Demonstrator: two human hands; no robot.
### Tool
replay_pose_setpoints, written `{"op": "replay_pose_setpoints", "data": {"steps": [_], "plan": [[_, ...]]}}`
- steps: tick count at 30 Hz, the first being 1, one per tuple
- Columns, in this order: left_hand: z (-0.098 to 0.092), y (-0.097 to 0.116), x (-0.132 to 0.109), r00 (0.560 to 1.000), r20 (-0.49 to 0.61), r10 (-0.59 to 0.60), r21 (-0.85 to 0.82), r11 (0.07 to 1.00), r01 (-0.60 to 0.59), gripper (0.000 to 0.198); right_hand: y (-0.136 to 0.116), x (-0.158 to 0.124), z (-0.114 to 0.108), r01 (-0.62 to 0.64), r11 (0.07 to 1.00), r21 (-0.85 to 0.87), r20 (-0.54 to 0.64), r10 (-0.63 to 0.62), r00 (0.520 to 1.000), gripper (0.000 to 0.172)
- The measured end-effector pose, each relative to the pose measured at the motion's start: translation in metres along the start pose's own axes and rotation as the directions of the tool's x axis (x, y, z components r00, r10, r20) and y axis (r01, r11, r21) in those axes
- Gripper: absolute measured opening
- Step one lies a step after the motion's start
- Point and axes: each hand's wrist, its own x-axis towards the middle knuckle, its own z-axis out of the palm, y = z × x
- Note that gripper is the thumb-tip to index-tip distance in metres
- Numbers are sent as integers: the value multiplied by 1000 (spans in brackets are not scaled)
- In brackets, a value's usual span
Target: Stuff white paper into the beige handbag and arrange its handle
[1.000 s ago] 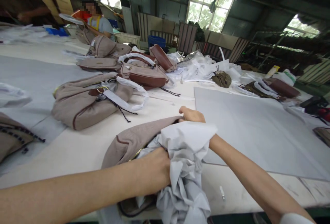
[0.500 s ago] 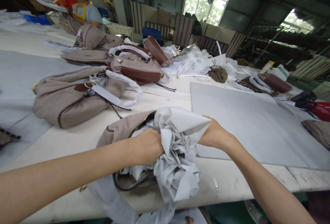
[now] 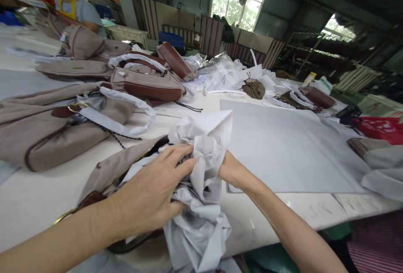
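Observation:
A taupe bag (image 3: 118,162) lies before me, its zipped mouth open and full of crumpled grey-white paper (image 3: 201,218). The wad bulges out of the mouth and hangs toward the table's front edge. My left hand (image 3: 157,185) is over the opening, fingers spread and curved against the paper, not closed around it. On the wad's far right side is my right hand (image 3: 231,168); the paper covers its fingers, so its grip is hidden. A brown leather tab and a gold ring show under my left wrist.
Left of it lies another taupe bag (image 3: 78,126) with a wrapped handle. Behind are a brown-trimmed bag (image 3: 147,84) and a pile of white wrapping (image 3: 223,76). A grey sheet (image 3: 283,147) covers the table's right side. A co-worker (image 3: 78,11) is at the far left.
My left hand has come out of the paper and its fingers now show spread. The wad and my right hand sit further left in view, as the view has turned right.

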Motion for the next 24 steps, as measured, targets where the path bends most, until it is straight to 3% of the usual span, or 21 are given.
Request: {"op": "replay_pose_setpoints", "data": {"steps": [2, 4, 7, 9, 13, 15, 18, 21, 24], "plan": [[12, -6, 3, 998, 30, 52, 21, 998, -53, 64, 6, -3, 2, -94, 994, 47, -32, 96, 995, 15], [18, -12, 5, 996, 30, 82, 29, 996, -83, 51, 11, -5, 5, -153, 978, 139, -149, 174, 974, 21], [21, -17, 6, 995, 29, 99, 44, 994, -100, 33, 10, -4, 9, -113, 966, 234, -232, 168, 958, 17], [23, -21, 7, 991, 54, 125, 89, 988, -129, 28, 4, -4, 12, -74, 975, 212, -249, 127, 960, 12], [32, -26, 11, 983, 105, 152, 219, 960, -172, 19, -11, -7, 20, 80, 993, -91, -141, -93, 986, 6], [36, -27, 16, 983, 128, 133, 280, 946, -164, 18, -15, -9, 23, 151, 957, -248, -85, -177, 981, 8], [34, -28, 29, 957, 180, 229, 295, 915, -274, 25, -17, -9, 25, 233, 895, -381, -28, -263, 964, 9], [24, -30, 47, 905, 281, 319, 195, 904, -380, 28, -16, -8, 19, 211, 912, -351, -11, -230, 973, 10], [14, -38, 58, 870, 392, 299, 90, 929, -360, 9, -15, -9, 9, 38, 992, -123, -49, -44, 998, 10]]}}
